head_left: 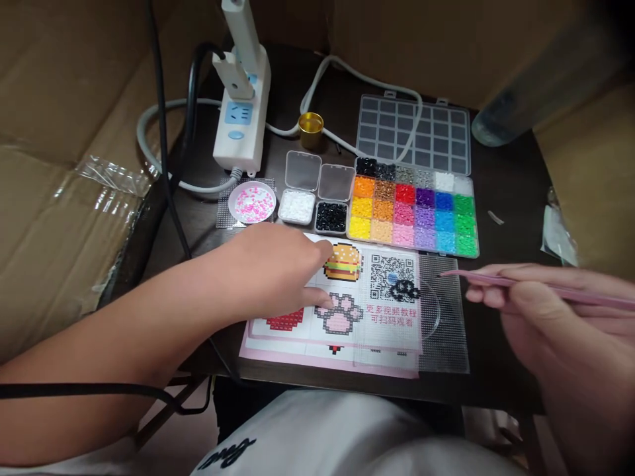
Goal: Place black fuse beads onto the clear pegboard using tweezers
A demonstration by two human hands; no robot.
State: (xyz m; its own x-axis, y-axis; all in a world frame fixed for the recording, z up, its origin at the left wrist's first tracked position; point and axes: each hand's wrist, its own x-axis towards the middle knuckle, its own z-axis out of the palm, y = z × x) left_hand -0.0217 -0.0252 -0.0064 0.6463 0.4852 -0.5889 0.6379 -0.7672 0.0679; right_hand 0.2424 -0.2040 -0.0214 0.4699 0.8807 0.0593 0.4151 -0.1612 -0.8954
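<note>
My left hand [275,268] rests on the printed pattern sheet [302,354], thumb and forefinger apart, holding nothing. The thumb points at a pink paw picture [338,314], and the forefinger touches near a hamburger picture [342,262]. In my right hand [540,311] are pink tweezers [501,279], with a dark tip over the clear pegboard [444,317]; whether a bead is in it I cannot tell. A small cluster of black beads [404,291] sits on the pegboard, over the sheet's QR code [391,268].
Beyond the sheet stand a multicoloured bead box [411,215] with its lid open, small boxes of white beads [296,207] and black beads [331,217], and a dish of pink beads [253,202]. Further back are a gold cup [311,131], power strip [243,125] and cables. Cardboard walls [59,198] surround the table.
</note>
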